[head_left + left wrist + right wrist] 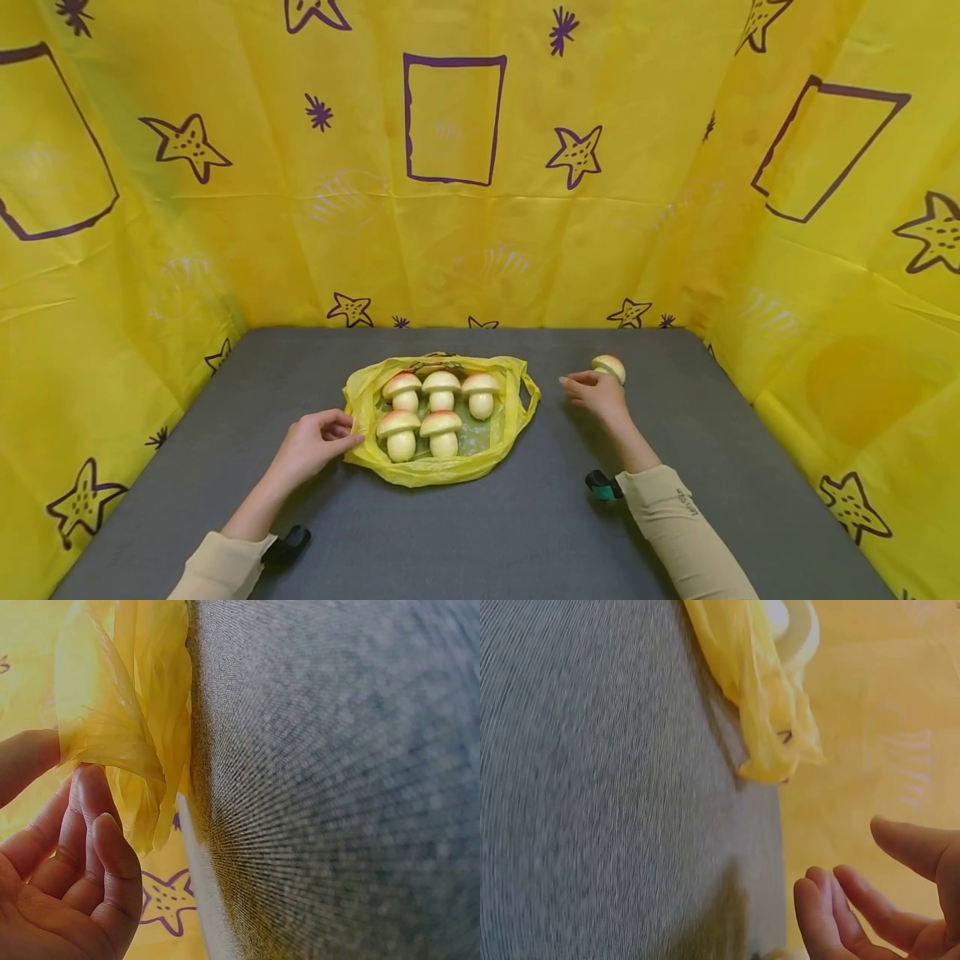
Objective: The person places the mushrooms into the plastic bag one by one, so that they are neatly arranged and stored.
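Observation:
A yellow plastic bag lies on the table with its mouth spread wide. Inside it are several toy mushrooms with cream stems and red-tinged caps, set in two rows. My left hand pinches the bag's left edge; in the left wrist view the thin yellow film passes between thumb and fingertips. To the right of the bag, my right hand hovers over the table with nothing in it, thumb apart from the loosely bent fingers. Just behind it stands another mushroom, its lower part hidden by the hand.
The grey table runs back to a yellow curtain printed with purple starfish and frames, which also hangs on both sides. A bag handle loop sticks out at the right. Dark bands are on both wrists.

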### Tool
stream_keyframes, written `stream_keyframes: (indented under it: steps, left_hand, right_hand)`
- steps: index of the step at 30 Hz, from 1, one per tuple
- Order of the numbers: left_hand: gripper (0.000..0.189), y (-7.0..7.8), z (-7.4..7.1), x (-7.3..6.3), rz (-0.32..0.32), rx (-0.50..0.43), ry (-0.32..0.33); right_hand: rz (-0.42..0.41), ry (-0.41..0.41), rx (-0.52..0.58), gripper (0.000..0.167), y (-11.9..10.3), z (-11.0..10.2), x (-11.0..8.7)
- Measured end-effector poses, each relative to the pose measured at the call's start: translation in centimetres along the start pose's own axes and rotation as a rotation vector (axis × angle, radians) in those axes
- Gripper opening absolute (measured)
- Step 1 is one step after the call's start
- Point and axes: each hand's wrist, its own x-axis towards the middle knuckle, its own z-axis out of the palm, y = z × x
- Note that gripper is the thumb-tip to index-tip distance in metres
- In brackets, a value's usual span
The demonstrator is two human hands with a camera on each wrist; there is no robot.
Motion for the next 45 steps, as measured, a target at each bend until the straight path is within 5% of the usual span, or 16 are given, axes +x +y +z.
stream_keyframes:
  steps: [22,45]
  left_hand:
    - [0.033,0.0,0.0,-0.2,-0.005,-0.011,-0.001]
    - [0.033,0.0,-0.1,-0.1,0.012,-0.011,0.002]
  right_hand:
    - [0.069,0.128,0.06,0.04,1.8,-3.6,-0.4]
    - [0.174,0.117,0.121,0.062,3.4,-4.1,0.3]
